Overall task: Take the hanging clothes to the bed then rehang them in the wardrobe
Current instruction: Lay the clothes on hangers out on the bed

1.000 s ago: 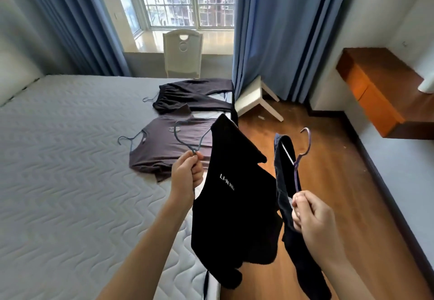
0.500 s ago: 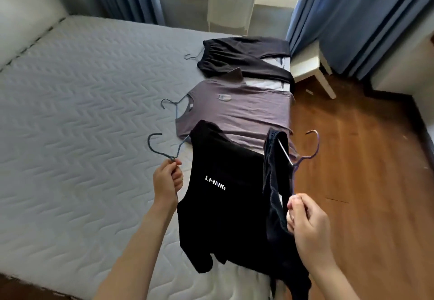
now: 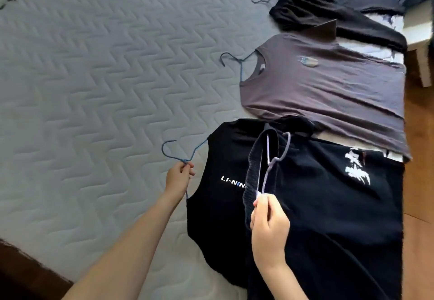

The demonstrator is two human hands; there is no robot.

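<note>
**So, laying clothes out along the bed's right edge**

Nearest, the right hand (image 3: 270,226) pinches a purple hanger (image 3: 273,165) carrying a dark garment (image 3: 252,172), kept lifted. The left hand (image 3: 178,177) grips a blue hanger (image 3: 178,152), probably flattening the black vest (image 3: 225,196) on the mattress (image 3: 94,76). Farther along lie a grey tee (image 3: 328,88), then black trousers (image 3: 328,5).

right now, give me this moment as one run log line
phase: laying clothes on bed | left hand: holds blue hanger of black vest | right hand: holds purple hanger | grey shirt: flat on mattress
</note>
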